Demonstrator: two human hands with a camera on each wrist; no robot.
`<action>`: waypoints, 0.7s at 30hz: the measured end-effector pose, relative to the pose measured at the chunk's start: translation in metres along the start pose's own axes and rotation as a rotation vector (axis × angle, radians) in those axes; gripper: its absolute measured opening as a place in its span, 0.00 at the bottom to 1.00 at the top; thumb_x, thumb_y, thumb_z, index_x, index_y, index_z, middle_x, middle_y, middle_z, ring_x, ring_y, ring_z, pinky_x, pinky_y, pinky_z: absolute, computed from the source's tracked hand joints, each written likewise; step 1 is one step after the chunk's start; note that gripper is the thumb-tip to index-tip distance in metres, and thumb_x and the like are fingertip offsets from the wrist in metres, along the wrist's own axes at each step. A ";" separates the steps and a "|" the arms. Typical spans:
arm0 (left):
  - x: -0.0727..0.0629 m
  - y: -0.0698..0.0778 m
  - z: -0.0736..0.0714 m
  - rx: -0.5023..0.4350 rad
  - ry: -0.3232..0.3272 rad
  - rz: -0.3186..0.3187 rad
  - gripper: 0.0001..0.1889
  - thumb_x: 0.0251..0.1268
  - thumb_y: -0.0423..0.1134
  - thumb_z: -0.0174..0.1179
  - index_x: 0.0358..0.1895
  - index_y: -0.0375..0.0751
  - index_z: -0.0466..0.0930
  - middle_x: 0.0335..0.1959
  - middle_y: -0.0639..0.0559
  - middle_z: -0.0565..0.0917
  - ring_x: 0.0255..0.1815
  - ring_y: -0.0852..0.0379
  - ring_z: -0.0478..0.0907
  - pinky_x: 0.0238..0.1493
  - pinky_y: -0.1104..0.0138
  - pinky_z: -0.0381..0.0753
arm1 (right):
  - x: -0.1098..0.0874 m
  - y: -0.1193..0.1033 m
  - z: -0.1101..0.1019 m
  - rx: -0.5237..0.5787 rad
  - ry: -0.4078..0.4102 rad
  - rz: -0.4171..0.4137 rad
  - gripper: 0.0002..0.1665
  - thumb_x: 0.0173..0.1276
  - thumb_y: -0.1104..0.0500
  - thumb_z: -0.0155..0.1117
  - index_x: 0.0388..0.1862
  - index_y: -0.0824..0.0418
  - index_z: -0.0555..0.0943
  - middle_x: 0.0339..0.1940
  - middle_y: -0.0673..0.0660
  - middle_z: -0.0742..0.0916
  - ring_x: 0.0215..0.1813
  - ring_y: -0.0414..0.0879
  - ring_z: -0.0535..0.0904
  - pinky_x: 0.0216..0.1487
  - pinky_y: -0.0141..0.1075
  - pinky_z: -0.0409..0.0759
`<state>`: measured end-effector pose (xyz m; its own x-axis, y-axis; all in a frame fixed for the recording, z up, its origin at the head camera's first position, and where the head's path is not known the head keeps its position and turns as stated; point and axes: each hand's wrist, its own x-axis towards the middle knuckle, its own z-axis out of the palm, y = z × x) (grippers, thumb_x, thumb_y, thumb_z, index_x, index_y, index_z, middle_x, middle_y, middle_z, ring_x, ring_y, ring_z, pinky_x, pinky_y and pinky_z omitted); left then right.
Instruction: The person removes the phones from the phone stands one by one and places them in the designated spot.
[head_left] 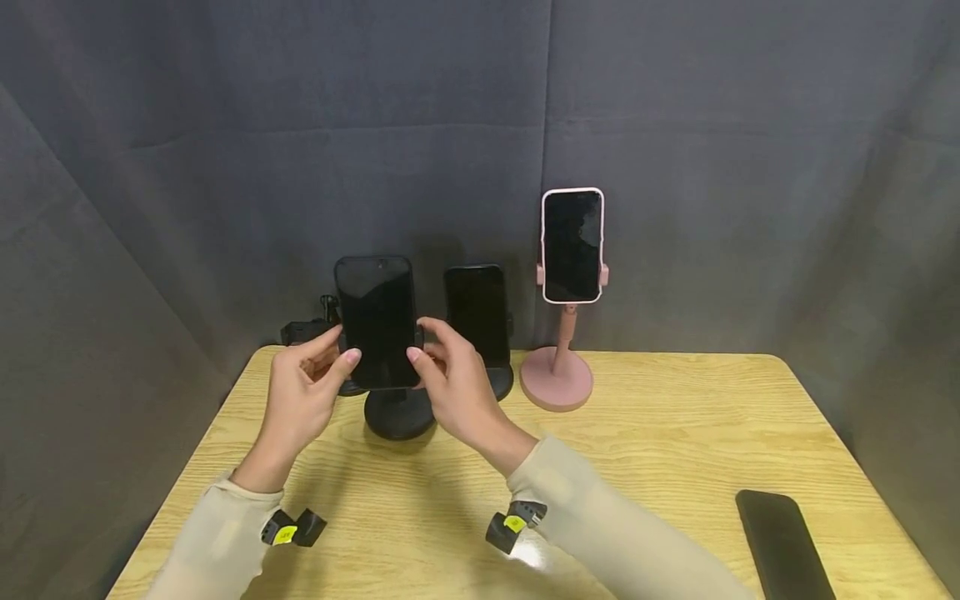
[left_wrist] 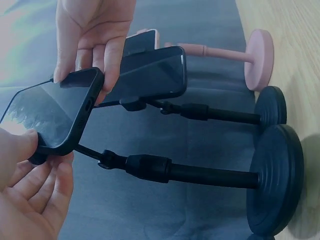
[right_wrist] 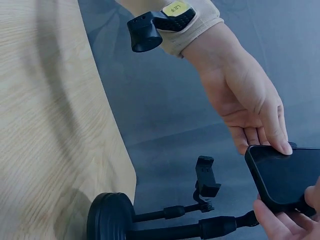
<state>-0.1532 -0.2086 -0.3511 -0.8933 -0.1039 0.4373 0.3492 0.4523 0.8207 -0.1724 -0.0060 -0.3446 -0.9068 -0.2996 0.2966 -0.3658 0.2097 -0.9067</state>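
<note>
A black-cased smartphone (head_left: 377, 300) sits upright, screen facing me, at the head of a black phone stand (head_left: 400, 417). My left hand (head_left: 300, 387) holds its left edge, thumb on the lower front and fingers behind. On the opposite edge my right hand (head_left: 465, 383) grips it likewise, thumb tip on the screen side. The left wrist view shows the stand's pole (left_wrist: 210, 176) running up behind the phone. Fingers hide most of the clamp, so how far its arms reach round the phone cannot be seen.
To the right, another black stand bears a dark phone (head_left: 477, 312). Beyond it a pink stand (head_left: 557, 379) carries a pink-cased phone (head_left: 573, 246). Behind my left hand is a black stand with a bare clamp (right_wrist: 206, 177). A black phone (head_left: 783, 542) lies at the table's front right.
</note>
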 end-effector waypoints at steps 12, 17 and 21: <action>-0.015 0.012 0.000 -0.010 -0.022 0.012 0.23 0.67 0.28 0.65 0.63 0.23 0.75 0.41 0.30 0.86 0.38 0.79 0.79 0.48 0.87 0.77 | -0.014 -0.004 -0.009 0.022 0.003 -0.016 0.27 0.76 0.62 0.61 0.72 0.65 0.71 0.58 0.64 0.85 0.28 0.47 0.87 0.39 0.31 0.87; -0.020 0.018 0.001 -0.022 -0.027 0.035 0.23 0.65 0.26 0.66 0.62 0.22 0.77 0.41 0.30 0.87 0.38 0.79 0.80 0.48 0.87 0.78 | -0.022 -0.004 -0.013 0.058 0.003 -0.041 0.27 0.76 0.63 0.61 0.71 0.66 0.71 0.56 0.66 0.85 0.28 0.50 0.86 0.38 0.33 0.88; -0.025 0.023 0.003 -0.032 -0.022 0.062 0.22 0.63 0.25 0.67 0.60 0.23 0.78 0.36 0.41 0.87 0.36 0.76 0.80 0.46 0.85 0.79 | -0.029 -0.006 -0.018 0.082 0.012 -0.052 0.27 0.75 0.64 0.62 0.71 0.67 0.71 0.57 0.67 0.86 0.30 0.56 0.87 0.38 0.30 0.87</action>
<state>-0.1238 -0.1927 -0.3443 -0.8755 -0.0567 0.4799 0.4128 0.4286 0.8037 -0.1477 0.0180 -0.3429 -0.8897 -0.2967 0.3471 -0.3946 0.1171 -0.9114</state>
